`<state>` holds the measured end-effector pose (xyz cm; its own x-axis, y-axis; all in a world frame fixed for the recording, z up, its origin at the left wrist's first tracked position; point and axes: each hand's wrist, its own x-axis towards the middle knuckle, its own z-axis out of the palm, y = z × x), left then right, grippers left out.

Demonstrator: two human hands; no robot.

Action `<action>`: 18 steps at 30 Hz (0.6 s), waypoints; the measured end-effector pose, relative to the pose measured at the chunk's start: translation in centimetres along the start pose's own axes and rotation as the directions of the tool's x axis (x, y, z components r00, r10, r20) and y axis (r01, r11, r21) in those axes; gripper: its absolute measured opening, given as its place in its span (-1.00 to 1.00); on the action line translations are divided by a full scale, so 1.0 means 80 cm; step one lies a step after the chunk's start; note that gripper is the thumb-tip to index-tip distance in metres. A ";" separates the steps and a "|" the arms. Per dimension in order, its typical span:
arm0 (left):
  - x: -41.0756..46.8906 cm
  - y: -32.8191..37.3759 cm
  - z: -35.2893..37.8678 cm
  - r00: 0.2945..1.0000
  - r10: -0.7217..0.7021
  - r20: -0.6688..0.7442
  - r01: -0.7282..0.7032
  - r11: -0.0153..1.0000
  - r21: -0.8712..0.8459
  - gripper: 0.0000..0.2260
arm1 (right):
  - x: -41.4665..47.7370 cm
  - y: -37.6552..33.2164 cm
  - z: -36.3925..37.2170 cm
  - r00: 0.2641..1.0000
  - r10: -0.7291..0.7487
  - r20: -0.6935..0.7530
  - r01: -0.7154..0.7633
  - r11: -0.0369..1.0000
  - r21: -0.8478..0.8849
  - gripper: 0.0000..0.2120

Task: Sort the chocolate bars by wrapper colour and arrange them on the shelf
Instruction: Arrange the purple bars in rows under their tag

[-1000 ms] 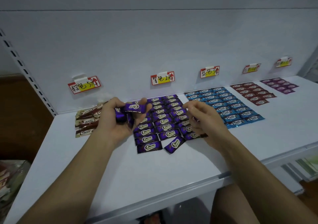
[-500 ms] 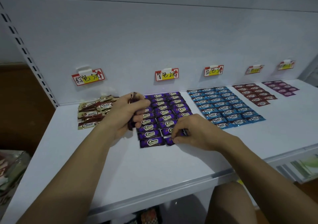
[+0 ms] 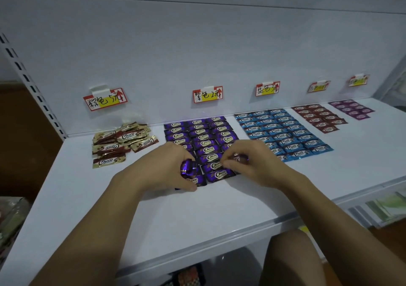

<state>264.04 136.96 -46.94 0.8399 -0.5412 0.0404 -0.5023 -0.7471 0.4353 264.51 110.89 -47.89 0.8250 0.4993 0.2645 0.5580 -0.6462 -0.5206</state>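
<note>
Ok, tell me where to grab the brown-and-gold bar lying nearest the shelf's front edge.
Pinch the brown-and-gold bar by its crimped left end, coming from the left and above. It lies flat, long axis left to right, with bare shelf beside that end, while the pile behind probably crowds its rear edge.

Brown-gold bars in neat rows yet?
No, the brown-gold bars lie in a loose overlapping heap on the shelf.

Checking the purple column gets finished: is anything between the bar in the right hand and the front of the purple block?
Nothing visible does. The right hand pinches the purple foil-wrapped chocolate bar directly at the front right corner of the purple-wrapped bar block.
</note>
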 end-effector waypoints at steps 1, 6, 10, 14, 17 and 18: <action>0.000 -0.001 0.002 1.000 0.007 0.002 -0.007 1.000 0.003 -0.76 | -0.003 0.005 -0.005 0.998 0.026 -0.048 -0.025 1.000 0.014 -0.95; 0.002 -0.001 0.005 1.000 0.026 -0.006 -0.026 1.000 0.010 -0.73 | -0.020 0.030 -0.028 0.988 0.119 -0.098 -0.119 0.993 0.003 -0.86; 0.002 -0.001 0.007 0.999 0.040 -0.018 -0.039 0.999 0.019 -0.73 | -0.028 0.038 -0.030 0.992 0.125 -0.004 -0.125 0.991 -0.044 -0.82; 0.002 -0.001 0.008 0.999 0.028 -0.019 -0.028 1.000 0.009 -0.75 | -0.029 0.043 -0.024 0.991 0.124 0.057 -0.120 0.990 -0.066 -0.82; 0.000 0.001 0.008 1.000 0.019 -0.022 -0.019 1.000 0.009 -0.75 | -0.030 0.041 -0.024 0.992 0.114 0.048 -0.111 0.992 -0.060 -0.80; 0.000 0.003 0.006 1.000 0.011 -0.010 -0.011 1.000 -0.003 -0.75 | -0.029 0.039 -0.024 0.992 0.122 0.018 -0.122 0.992 -0.024 -0.79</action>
<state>263.83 136.56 -47.23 0.8366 -0.5452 0.0544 -0.5107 -0.7400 0.4377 264.51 106.57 -48.55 0.8852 0.4272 0.1842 0.4556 -0.7160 -0.5290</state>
